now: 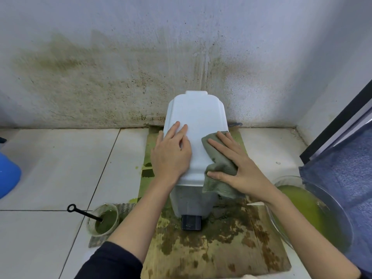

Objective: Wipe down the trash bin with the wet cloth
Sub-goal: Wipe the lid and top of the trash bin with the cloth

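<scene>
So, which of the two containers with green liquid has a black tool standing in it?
The small clear cup on the floor left of the trash bin. The large glass bowl on the right holds only green liquid.

No readable text, label, brand or number shows anywhere (the surfaces are plain or stained).
</scene>
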### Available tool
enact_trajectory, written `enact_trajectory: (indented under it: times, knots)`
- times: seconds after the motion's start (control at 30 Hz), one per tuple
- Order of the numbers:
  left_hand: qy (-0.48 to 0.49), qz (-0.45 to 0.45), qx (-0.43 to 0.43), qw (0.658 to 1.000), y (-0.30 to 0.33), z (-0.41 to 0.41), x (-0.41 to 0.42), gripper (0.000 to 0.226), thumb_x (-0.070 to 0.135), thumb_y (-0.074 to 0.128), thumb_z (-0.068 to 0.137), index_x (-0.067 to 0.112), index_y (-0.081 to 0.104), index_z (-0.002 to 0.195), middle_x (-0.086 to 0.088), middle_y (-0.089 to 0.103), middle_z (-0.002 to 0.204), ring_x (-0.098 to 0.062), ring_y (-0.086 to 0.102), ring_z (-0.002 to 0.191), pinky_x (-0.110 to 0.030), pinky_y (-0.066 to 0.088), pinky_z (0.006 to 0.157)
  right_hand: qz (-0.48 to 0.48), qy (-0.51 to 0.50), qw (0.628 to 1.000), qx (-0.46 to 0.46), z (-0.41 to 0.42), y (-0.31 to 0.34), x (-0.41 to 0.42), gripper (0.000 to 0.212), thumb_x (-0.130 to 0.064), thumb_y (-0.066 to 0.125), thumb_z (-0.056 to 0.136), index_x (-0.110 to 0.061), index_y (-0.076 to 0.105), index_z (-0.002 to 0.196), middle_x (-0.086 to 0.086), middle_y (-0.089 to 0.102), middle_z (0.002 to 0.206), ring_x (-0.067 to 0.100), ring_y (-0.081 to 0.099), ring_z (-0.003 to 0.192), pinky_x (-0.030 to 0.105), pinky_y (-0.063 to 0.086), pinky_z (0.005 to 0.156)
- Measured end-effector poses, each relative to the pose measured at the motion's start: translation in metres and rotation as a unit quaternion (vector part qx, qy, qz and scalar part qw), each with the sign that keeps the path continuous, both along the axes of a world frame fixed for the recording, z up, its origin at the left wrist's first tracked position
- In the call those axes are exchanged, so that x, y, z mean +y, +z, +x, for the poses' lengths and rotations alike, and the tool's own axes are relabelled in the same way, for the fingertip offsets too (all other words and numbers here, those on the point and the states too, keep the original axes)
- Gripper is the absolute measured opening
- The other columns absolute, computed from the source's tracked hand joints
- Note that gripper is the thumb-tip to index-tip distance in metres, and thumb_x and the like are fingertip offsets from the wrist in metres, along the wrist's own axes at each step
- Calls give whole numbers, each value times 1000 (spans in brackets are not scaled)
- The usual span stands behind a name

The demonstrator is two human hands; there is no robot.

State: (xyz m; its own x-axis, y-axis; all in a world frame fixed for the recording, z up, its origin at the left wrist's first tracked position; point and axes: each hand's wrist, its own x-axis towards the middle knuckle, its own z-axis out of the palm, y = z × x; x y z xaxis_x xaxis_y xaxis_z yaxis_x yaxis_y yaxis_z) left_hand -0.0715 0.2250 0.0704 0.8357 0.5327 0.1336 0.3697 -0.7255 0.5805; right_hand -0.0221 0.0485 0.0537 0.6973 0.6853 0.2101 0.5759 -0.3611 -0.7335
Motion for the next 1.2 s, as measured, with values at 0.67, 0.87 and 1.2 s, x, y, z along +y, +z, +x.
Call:
enact_trajectory:
  times: [0.67, 0.87, 1.2]
  knots:
    - [5, 104, -8, 994, -10, 6, -5, 44, 31, 29, 97, 34, 47, 138, 13, 36, 150, -16, 24, 142, -45, 20, 111, -8, -197, 978, 74, 61, 25, 64, 50, -39, 45, 95, -26, 34, 142, -2, 36, 146, 20, 35, 133, 35, 30, 102]
    - [10, 83, -22, 996, -11, 5, -5, 47, 31, 26, 96, 34, 47, 137, 13, 36, 150, -13, 27, 141, -41, 23, 110, 58, -191, 973, 112, 42, 24, 45, 46, -29, 43, 98, -27, 35, 142, -7, 38, 145, 12, 34, 134, 34, 28, 109]
    - [14, 34, -34, 999, -6, 6, -4, 44, 26, 34, 96, 33, 48, 136, 15, 36, 150, -12, 29, 138, -42, 27, 107, -58, -313, 942, -111, -53, -12, 60, 77, -67, 19, 89, -14, 35, 143, 19, 30, 149, 34, 30, 136, 44, 27, 109]
